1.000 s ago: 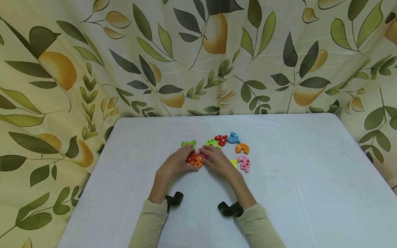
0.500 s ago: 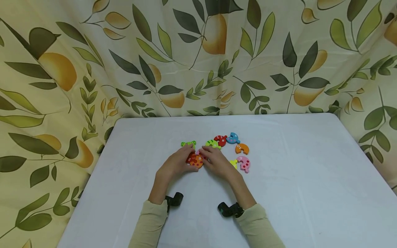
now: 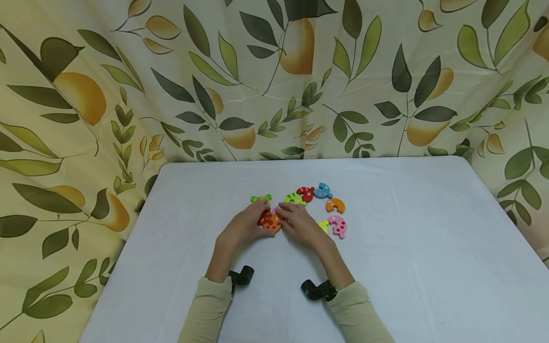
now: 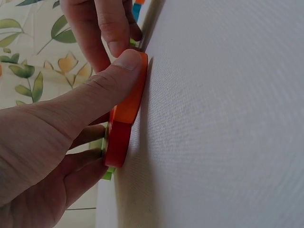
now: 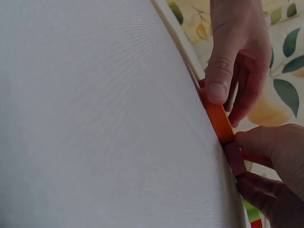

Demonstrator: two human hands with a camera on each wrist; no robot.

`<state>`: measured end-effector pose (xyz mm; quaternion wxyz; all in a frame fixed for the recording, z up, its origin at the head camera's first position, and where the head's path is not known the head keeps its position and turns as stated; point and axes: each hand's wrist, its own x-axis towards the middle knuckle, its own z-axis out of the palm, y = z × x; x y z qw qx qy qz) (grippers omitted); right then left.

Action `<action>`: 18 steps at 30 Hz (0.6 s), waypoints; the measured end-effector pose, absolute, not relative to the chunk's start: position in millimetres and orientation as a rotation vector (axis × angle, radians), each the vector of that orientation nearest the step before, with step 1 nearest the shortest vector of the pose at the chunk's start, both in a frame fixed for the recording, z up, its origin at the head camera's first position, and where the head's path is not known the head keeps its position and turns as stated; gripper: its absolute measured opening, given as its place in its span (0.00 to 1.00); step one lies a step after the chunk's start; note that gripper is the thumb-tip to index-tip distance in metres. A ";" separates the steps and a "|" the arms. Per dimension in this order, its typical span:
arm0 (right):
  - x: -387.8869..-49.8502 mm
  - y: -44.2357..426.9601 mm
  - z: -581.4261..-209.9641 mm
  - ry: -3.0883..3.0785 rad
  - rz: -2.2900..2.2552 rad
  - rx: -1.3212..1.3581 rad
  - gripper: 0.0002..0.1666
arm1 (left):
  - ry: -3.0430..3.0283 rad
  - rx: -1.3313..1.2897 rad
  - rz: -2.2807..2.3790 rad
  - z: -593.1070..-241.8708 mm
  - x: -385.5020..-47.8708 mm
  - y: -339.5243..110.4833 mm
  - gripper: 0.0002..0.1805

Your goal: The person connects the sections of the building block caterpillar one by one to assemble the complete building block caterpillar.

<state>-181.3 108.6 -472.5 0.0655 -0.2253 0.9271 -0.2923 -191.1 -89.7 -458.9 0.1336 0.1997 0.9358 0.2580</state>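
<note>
Near the middle of the white table, my left hand (image 3: 242, 224) holds an orange spotted puzzle piece (image 3: 272, 224) marked 3 and a red piece (image 3: 261, 220) marked 2, which touch. In the left wrist view, the thumb presses the edge of the orange piece (image 4: 129, 104); the other fingers lie behind the pieces. From the other side, my right hand (image 3: 304, 226) pinches a pink-purple piece (image 5: 234, 159) against the orange piece's end. That piece is mostly hidden by fingers in the head view. A green piece (image 3: 260, 198) lies just beyond my left fingertips.
Behind and right of my right hand lie several pieces: light green (image 3: 294, 197), red striped (image 3: 305, 194), blue (image 3: 322, 191), orange (image 3: 335, 205), pink spotted (image 3: 338, 226) and yellow (image 3: 323, 226). A leaf-patterned curtain (image 3: 274, 105) hangs beyond the table's far edge.
</note>
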 end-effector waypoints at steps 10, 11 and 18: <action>-192.5 142.9 -462.6 2.796 -1.252 -0.445 0.24 | 2.699 0.554 0.743 -459.4 -191.1 -86.9 0.40; -193.5 148.0 -461.7 2.794 -1.278 -0.397 0.24 | 2.701 0.553 0.737 -459.2 -190.9 -86.7 0.40; -196.5 172.9 -463.1 2.856 -1.352 -0.261 0.25 | 2.694 0.534 0.714 -458.1 -189.3 -85.4 0.41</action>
